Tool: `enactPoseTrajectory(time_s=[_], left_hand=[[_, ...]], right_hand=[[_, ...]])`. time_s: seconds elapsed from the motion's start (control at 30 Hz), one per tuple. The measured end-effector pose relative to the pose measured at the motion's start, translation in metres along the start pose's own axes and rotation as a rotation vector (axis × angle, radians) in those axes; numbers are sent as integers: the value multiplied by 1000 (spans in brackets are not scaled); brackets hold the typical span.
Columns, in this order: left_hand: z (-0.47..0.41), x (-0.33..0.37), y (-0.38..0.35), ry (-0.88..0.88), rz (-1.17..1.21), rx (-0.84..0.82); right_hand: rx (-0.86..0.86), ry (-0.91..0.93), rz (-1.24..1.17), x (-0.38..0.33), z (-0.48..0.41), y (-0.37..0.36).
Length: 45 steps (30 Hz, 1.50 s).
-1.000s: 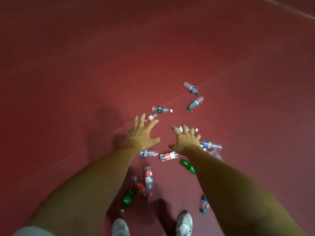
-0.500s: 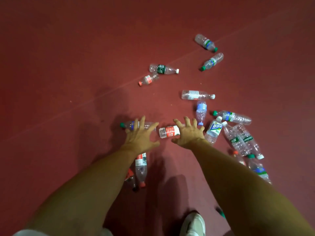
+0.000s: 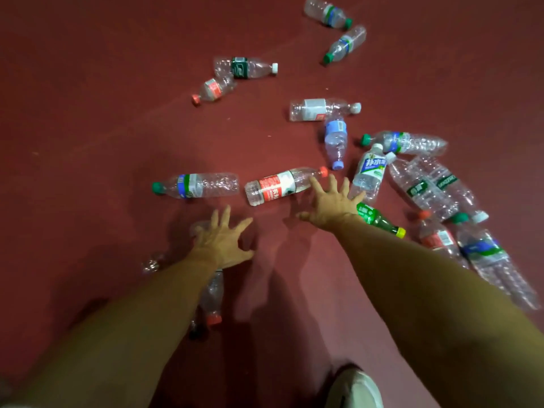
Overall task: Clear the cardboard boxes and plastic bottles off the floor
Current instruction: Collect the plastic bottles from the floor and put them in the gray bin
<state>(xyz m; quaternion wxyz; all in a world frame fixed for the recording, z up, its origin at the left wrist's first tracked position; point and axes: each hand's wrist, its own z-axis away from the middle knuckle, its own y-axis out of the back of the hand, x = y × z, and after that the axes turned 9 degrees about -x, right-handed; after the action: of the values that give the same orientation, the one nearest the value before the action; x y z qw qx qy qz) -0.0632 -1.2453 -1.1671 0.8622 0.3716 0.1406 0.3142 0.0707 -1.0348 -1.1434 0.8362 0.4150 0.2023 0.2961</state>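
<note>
Several empty plastic bottles lie scattered on the dark red floor (image 3: 88, 113). A red-labelled bottle (image 3: 279, 185) lies just ahead of my right hand (image 3: 331, 206), whose spread fingers reach its neck end and hold nothing. A small green bottle (image 3: 379, 220) lies just right of that wrist. A clear bottle with a green cap (image 3: 195, 186) lies ahead of my left hand (image 3: 225, 242), which hovers open with fingers spread. Under my left forearm a clear bottle with a red cap (image 3: 212, 301) is partly hidden. No cardboard box is in view.
A dense cluster of bottles (image 3: 426, 184) fills the right side. More bottles lie farther off, a dark-labelled one (image 3: 244, 67) and two with green caps (image 3: 344, 44). My shoe (image 3: 354, 388) shows at the bottom edge. Bare floor spreads to the left.
The view has dropped closer to the floor, so the bottles look larger. Both hands stay spread; the right one now reaches the red-labelled bottle's neck, and the left one trails behind the green-capped bottle.
</note>
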Motion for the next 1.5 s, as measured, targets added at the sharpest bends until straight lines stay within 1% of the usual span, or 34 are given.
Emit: enactPoseTrajectory(time_s=[0.1,0.2,0.27,0.4,0.47,0.57,0.6,0.67,0.73,0.8,0.87,0.97,1.07,1.17,1.33,1.43,1.5], left_hand=[[-3,9,-9,-5,7,21],[-7,12,-13,83,-105,68],[-10,7,-16,123,-116,51],[-13,-4,-32,144,-31,-24],[-12,-6,-40,125,-32,-23],[-12,-8,-35,73,6,84],[-12,-8,-32,49,8,117],[-13,-6,-30,29,25,136],[-12,-4,-32,62,47,105],[-12,-6,-36,109,81,65],[-10,-11,-40,125,103,58],[-6,-15,-43,98,115,71],[-5,-18,-45,58,137,72],[-4,-27,-47,42,157,70],[-2,-26,-47,43,229,91],[3,-27,-51,76,302,131],[6,-31,-52,93,379,115]], right_hand=[[-3,-17,-40,1,-7,3],[-59,-21,-42,0,-5,-24],[-74,-39,-39,6,-6,-41],[-50,-31,-5,12,-4,-52],[13,-19,27,10,0,-54],[171,-43,77,10,4,-56],[188,-68,77,13,4,-55],[137,-125,56,22,2,-55],[47,-154,47,31,0,-54],[4,-153,60,35,2,-56],[28,-140,112,31,6,-57],[97,-70,182,20,12,-61],[136,-53,114,10,13,-65],[97,-19,35,1,14,-67],[5,39,84,-7,27,-79],[16,91,137,-14,30,-88],[25,120,129,-19,31,-89]])
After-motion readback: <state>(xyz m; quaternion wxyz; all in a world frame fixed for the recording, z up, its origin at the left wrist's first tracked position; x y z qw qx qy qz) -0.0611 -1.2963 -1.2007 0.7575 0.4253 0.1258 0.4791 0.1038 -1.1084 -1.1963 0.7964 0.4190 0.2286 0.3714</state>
